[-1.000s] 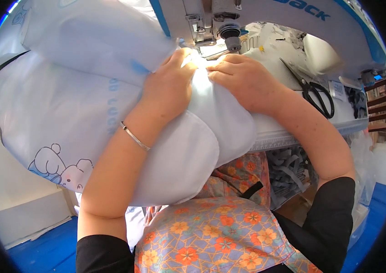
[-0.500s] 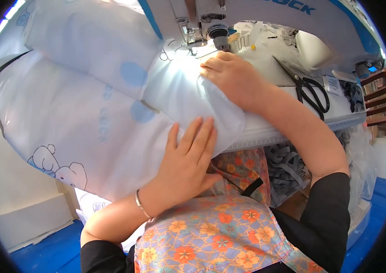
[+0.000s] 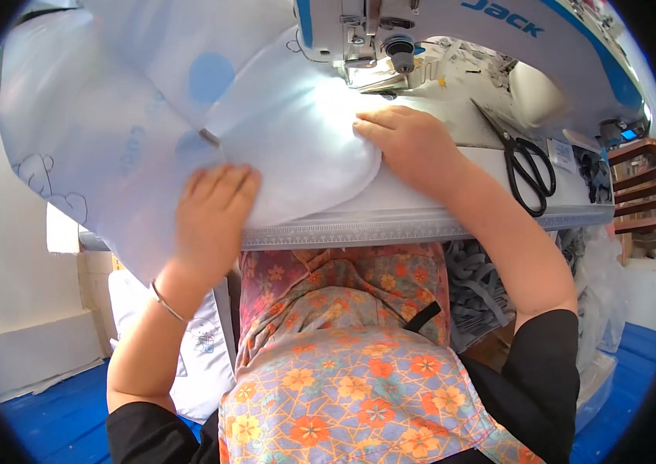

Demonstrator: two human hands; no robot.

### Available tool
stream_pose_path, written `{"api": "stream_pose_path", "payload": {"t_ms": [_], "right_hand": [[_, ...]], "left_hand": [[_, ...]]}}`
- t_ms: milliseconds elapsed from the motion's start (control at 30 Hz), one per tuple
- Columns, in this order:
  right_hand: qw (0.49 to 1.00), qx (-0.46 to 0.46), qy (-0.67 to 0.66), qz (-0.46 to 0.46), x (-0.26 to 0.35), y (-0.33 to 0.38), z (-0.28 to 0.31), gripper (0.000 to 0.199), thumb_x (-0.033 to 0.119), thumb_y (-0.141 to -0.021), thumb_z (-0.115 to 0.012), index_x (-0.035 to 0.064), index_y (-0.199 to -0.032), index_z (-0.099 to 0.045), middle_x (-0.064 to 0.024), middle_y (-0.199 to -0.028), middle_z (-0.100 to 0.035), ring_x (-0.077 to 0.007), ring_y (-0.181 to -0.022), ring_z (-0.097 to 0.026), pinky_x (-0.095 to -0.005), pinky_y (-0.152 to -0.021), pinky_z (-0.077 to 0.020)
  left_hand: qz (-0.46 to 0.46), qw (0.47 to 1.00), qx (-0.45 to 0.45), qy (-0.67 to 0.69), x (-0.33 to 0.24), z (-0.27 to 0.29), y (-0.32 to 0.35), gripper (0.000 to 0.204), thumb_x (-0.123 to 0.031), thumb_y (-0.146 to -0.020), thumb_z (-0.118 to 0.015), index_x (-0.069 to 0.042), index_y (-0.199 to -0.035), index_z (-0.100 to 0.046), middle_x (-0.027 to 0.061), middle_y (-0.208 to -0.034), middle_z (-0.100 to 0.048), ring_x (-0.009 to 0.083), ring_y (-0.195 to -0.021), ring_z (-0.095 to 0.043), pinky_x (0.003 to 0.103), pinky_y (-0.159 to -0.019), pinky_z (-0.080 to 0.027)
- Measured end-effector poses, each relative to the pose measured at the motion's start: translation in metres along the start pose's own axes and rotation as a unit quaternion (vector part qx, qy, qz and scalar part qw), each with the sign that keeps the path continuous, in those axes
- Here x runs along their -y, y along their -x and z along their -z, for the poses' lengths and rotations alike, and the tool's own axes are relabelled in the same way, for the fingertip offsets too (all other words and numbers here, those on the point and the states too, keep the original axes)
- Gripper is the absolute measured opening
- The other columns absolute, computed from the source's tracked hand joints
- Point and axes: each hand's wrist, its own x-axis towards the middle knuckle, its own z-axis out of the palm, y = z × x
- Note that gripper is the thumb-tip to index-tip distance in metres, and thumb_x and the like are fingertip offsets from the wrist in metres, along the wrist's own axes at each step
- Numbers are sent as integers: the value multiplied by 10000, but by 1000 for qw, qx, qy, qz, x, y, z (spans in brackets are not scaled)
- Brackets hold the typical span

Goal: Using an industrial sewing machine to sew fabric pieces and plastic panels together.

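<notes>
Nearest, well below both sets of fingers, a floral apron (image 3: 363, 387) in orange, yellow and grey-violet covers the person's lap, with a thin metal bracelet (image 3: 165, 303) on the wrist behind the left fingers. The left hand (image 3: 213, 224) lies on the fabric (image 3: 289, 166), its fingers close together and extended over the cloth; its thumb is hidden, so whether it pinches from beneath I cannot tell. This pale fabric, printed with blue spots and black line drawings, spreads under and left of those fingers and reaches across to the right ones, a small dark tab (image 3: 210, 138) just past the left fingertips. Between the hands and nearer the body, a ruler strip (image 3: 343, 232) edges the white desk (image 3: 413, 205). The right hand (image 3: 415, 143) has its fingers pressed together, tips at the fabric's right edge beside a bright glow; whether they pinch it cannot be seen. Black-handled scissors (image 3: 509, 147) lie to the right of those fingers, and beyond the fingertips rises a white and blue sewing machine (image 3: 452, 17). Farther right of the right fingers stands a brown slatted chair (image 3: 641, 185)
</notes>
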Motion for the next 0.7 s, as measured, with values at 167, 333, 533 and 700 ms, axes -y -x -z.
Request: {"api": "stream_pose_path", "payload": {"t_ms": [167, 333, 533, 700], "right_hand": [[999, -32, 19, -8, 15, -2, -3, 317, 30, -841, -653, 63, -1154, -690, -91, -1210, -698, -277, -1107, -664, -375, -911, -562], [999, -34, 21, -34, 24, -11, -7, 343, 15, -848, -632, 63, -1184, -675, -111, -1212, -687, -292, -1106, -660, -389, -921, -556], [996, -37, 32, -77, 27, -18, -14, 387, -16, -858, -585, 57, -1231, -655, -159, -1235, -663, -323, -1149, -632, -419, -963, -536], [995, -59, 36, -67, 26, -20, -16, 396, -16, -861, -577, 46, -1247, -644, -178, -1252, -649, -337, -1170, -620, -423, -982, -527]], "left_hand": [[21, 999, -34, -30, 44, -9, -13, 505, -3, -781, -545, -31, -1282, -598, 125, -1229, -628, 347, -1153, -579, 472, -1007, -442], [22, 997, -27, -62, 61, -7, -21, 540, -5, -793, -558, -58, -1329, -584, 114, -1234, -628, 329, -1131, -597, 417, -955, -498], [0, 989, 79, -125, 52, 6, -11, 591, -51, -790, -611, -62, -1379, -553, 83, -1131, -626, 274, -1047, -618, 347, -861, -552], [-11, 982, 156, -105, 16, 34, -6, 628, -63, -748, -655, -10, -1364, -543, 74, -1072, -617, 258, -979, -624, 340, -806, -558]]}}
